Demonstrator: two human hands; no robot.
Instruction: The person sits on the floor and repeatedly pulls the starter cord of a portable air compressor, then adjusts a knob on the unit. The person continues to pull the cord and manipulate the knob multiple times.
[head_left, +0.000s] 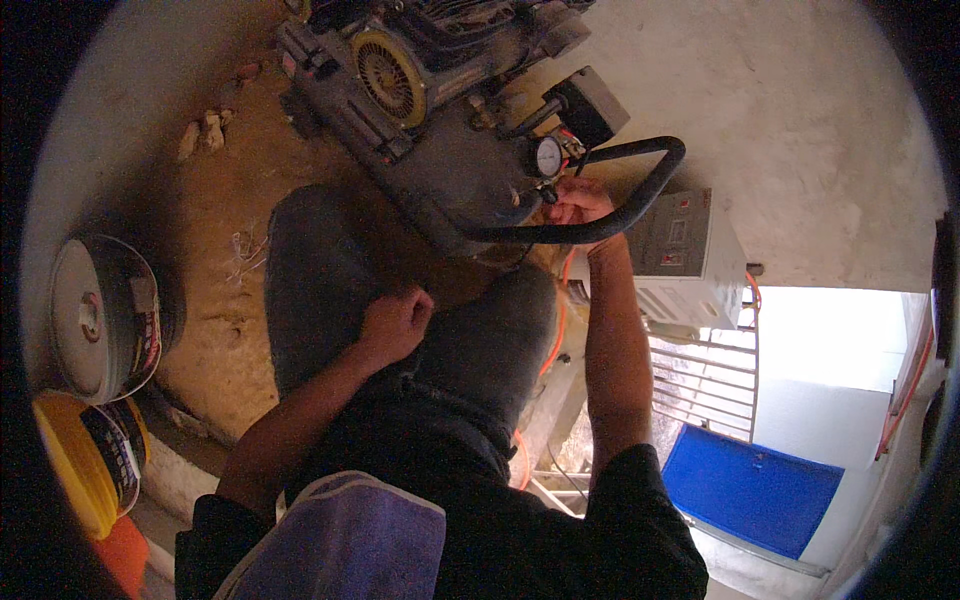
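Note:
My right hand (577, 200) reaches forward to a small fitting under the round pressure gauge (547, 157) of a grey air compressor (440, 160); its fingers are pinched on the fitting, just inside the black tube handle (640, 190). An orange hose (556, 330) runs down from that spot past my knee. Curled into a loose fist, my left hand (395, 322) rests on my left thigh (320, 290) and holds nothing I can see. The compressor's yellow fan guard (390, 75) faces me.
A white box-shaped unit (690, 255) stands right of the compressor. A metal railing (705, 380) and a blue door (750, 485) lie below at the right. A grey paint can (100, 315) and a yellow can (85, 460) stand at the left. Small stones (205, 130) lie on the dirt floor.

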